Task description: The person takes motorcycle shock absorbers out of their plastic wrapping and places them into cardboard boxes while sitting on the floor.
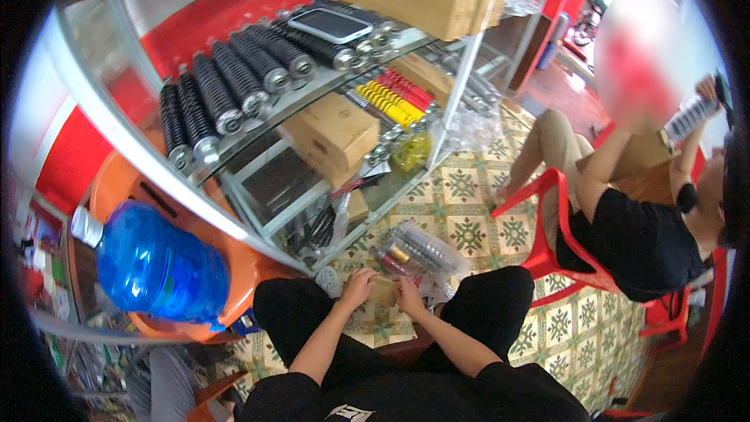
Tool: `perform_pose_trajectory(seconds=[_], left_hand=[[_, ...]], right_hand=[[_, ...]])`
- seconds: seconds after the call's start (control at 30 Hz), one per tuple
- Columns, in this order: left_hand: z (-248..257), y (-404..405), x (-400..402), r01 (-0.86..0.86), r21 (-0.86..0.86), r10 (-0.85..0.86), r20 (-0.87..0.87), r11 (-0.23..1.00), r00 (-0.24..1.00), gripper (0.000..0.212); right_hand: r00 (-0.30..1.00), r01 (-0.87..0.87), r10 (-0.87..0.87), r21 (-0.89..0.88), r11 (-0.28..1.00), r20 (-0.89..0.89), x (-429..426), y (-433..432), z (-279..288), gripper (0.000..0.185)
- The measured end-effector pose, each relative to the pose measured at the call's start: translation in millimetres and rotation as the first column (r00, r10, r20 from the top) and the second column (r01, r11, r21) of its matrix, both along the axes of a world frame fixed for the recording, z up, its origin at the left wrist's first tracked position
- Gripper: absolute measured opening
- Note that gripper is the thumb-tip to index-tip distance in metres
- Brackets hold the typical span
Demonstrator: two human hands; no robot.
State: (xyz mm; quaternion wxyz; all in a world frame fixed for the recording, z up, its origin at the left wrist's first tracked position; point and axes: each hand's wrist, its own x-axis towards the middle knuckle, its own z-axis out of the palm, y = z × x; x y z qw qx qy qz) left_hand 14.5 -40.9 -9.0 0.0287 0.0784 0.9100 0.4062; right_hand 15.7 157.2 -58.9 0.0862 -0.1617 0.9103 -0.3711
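Note:
Between my knees, my left hand (358, 287) and my right hand (408, 295) hold a small brown cardboard piece (382, 291), one at each side. Whether it is a box or a folded sheet I cannot tell. Just beyond it on the tiled floor lie plastic-wrapped shock absorbers (423, 248) with silvery coils. Next to these are a red coil part (398, 266) and a gold cylindrical part (399, 254), also by the clear plastic.
Ahead stands a glass shelf rack (263, 129) bearing black shock absorbers (252, 79), yellow springs (389, 105) and cardboard boxes (334, 132). A blue water bottle (161, 264) rests on an orange chair (237, 269) at left. At right, a person (644, 234) sits on a red plastic chair (565, 234).

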Motion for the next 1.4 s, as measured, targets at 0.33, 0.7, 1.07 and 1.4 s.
perform_pose_trajectory(seconds=[0.33,0.7,1.07,1.4], left_hand=[[-11.5,0.5,-1.6,-0.059,0.112,0.066,-0.051,0.992,0.997,0.015],[-8.7,-6.3,2.4,-0.151,0.138,0.152,0.005,0.979,0.988,0.01],[-14.3,-12.7,7.7,-0.186,0.102,0.171,0.139,0.977,0.975,0.016],[1.4,3.3,-0.6,-0.123,-0.021,0.124,0.1,0.992,0.987,0.015]], right_hand=[[0.998,0.069,-0.069,-0.072,0.995,0.002,-2.4,-2.1,6.2,0.03],[0.99,0.135,-0.127,-0.155,0.979,0.059,-6.7,-7.5,-9.1,0.016],[0.984,0.139,-0.16,-0.234,0.962,-0.076,-0.3,-19.4,4.2,0.018],[0.982,0.143,-0.171,-0.26,0.955,-0.086,0.4,-6.8,11.4,0.017]])
